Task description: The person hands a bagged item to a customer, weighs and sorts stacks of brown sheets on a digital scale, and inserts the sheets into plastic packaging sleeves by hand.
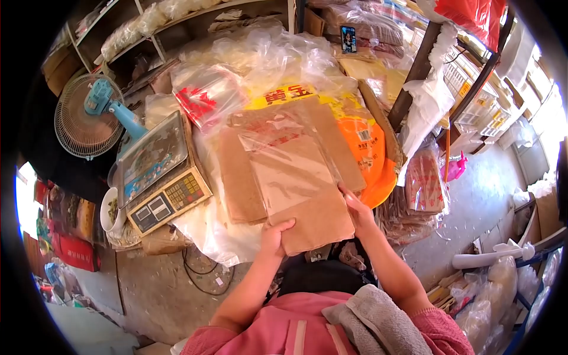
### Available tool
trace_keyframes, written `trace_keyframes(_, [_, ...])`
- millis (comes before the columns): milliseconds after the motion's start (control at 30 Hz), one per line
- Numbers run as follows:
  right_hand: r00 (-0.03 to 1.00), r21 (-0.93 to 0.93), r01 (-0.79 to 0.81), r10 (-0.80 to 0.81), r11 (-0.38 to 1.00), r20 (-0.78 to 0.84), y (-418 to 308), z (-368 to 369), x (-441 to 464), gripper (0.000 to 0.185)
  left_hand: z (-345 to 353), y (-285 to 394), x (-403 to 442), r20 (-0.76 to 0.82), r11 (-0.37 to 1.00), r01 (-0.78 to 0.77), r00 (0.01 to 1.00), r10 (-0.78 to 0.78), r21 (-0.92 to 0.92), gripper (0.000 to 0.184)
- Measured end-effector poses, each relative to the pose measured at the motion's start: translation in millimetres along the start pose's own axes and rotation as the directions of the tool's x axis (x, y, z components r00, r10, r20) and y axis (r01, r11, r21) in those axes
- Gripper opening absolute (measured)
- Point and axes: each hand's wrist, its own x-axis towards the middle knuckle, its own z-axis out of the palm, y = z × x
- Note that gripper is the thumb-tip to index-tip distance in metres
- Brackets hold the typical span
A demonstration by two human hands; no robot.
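Note:
My left hand (275, 238) grips the near left corner of a stack of brown paper sheets (319, 228), with the thumb lying on top. On the right edge of the same stack, my right hand (358, 214) is closed, its fingers partly hidden underneath. A clear plastic bag (299, 177) with red print lies over the far part of the paper. Beneath and behind, more brown paper (236, 192) rests on the table. To its right is an orange and yellow printed plastic sack (362, 145).
A digital scale (168, 198) stands at the left, beside a white bowl (112, 210) and a fan (89, 115). Clear plastic bags (254, 53) are heaped at the back. A phone (348, 39) stands upright there. Wrapped brown bundles (425, 183) sit at the right.

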Motion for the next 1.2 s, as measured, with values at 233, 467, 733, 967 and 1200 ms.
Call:
trace_keyframes(233, [0.991,0.362,0.003,-0.053,0.932,0.127,48.6,18.2,-44.9,0.053,4.6,-9.7,5.0,-0.049,0.997,0.032,0.998,-0.028,0.075,0.036])
trace_keyframes(467, [0.991,0.400,0.033,0.023,0.916,-0.135,44.4,14.3,-44.7,0.043,6.3,-1.2,-2.4,0.015,0.999,-0.042,0.999,0.042,0.004,0.036])
trace_keyframes(733, [0.962,0.258,-0.048,0.114,0.965,-0.248,61.9,15.6,-52.7,0.027,-37.4,-54.1,-5.8,0.152,0.851,-0.268,0.963,0.223,0.452,0.024])
trace_keyframes(967, [0.966,0.176,0.000,0.046,0.984,-0.254,68.3,35.2,71.2,0.023,-41.3,-26.5,-21.5,0.311,0.875,-0.063,0.945,-0.102,0.480,0.029])
trace_keyframes(1200, [0.983,0.156,0.031,-0.002,0.987,-0.186,31.3,32.5,89.2,0.035,-30.5,4.6,-31.5,0.362,0.770,-0.048,0.900,-0.243,0.636,0.027])
